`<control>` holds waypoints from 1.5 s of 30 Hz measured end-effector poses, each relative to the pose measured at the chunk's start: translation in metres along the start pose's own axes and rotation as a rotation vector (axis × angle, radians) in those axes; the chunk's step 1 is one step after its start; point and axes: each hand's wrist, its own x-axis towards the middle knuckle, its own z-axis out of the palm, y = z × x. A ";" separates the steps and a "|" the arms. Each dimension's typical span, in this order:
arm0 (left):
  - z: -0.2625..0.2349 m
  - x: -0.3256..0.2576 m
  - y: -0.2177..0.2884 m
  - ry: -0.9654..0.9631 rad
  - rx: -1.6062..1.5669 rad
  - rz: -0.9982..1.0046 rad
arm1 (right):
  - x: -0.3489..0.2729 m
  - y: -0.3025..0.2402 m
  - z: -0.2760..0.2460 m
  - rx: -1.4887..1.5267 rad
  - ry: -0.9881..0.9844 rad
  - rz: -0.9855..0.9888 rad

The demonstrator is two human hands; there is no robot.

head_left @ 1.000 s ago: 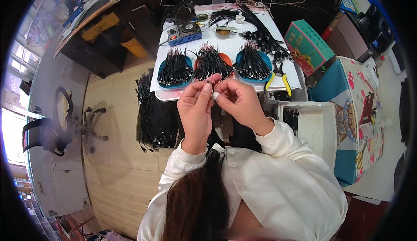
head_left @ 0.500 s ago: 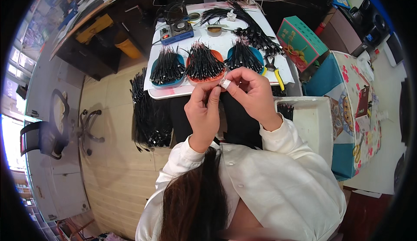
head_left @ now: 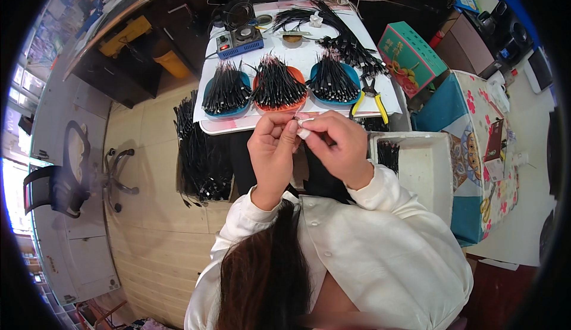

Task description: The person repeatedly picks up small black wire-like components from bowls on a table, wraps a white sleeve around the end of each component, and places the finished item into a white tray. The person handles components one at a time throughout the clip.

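Observation:
My left hand (head_left: 272, 154) and my right hand (head_left: 341, 145) meet fingertip to fingertip just off the table's front edge. Each is closed in a pinch, thumb against forefinger. Whatever lies between the fingertips is too small and covered to name. A white wrap (head_left: 303, 132) shows at the fingertips of my right hand. Straight beyond my hands, an orange tray (head_left: 295, 105) holds a bundle of short black cables (head_left: 276, 86) with thin bared ends pointing away. Blue trays with similar black cables (head_left: 226, 89) stand to its left and, holding another bundle (head_left: 333, 80), to its right.
Yellow-handled pliers (head_left: 380, 108) lie at the table's right front. A blue soldering station (head_left: 239, 42), a small round tin (head_left: 292, 41) and loose black cables (head_left: 351, 50) occupy the back. A white foam box (head_left: 425, 169) is at lower right; more cables (head_left: 202, 157) hang at left.
My right hand has come down and slightly left, its raised fingers now lower and closer to the left hand. The view has shifted slightly; the trays and tools look unmoved.

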 end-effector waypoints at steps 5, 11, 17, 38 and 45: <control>-0.004 -0.002 0.007 -0.083 -0.180 -0.142 | 0.014 0.019 -0.017 0.796 -0.173 0.557; -0.003 0.000 0.004 -0.114 -0.177 -0.206 | 0.019 0.029 -0.019 0.775 -0.278 0.554; -0.009 0.003 0.003 -0.183 -0.080 -0.306 | 0.017 0.033 -0.020 0.842 -0.323 0.596; -0.012 0.007 -0.027 -0.302 0.178 -0.180 | -0.012 0.082 -0.004 1.764 -0.521 0.956; -0.013 0.017 -0.054 -0.227 0.074 -0.247 | -0.025 0.102 0.006 1.839 -0.325 1.102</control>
